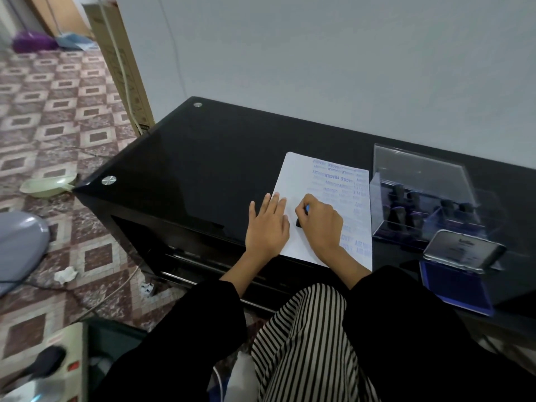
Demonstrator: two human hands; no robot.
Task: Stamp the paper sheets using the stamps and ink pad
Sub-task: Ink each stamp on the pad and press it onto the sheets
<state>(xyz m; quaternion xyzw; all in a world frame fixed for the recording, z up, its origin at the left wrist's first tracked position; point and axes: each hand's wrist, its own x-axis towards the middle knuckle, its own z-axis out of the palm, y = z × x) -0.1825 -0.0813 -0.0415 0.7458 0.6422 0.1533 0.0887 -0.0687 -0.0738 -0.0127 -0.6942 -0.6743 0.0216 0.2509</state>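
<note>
My left hand [266,224] lies flat, fingers spread, on the left edge of the paper sheets [293,181] near the black tabletop's [203,158] front edge. My right hand [319,224] curls round a small black stamp [298,222] standing on the top sheet. Toward the right edge sit a clear box of stamps [420,181] and the open blue ink pad [458,288].

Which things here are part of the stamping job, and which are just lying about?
Job: paper sheets, held flat by left hand; stamp gripped in right hand; open ink pad; clear box of spare stamps.
Lying about: green scoop, crumpled tissue, cardboard box, purple broom.
</note>
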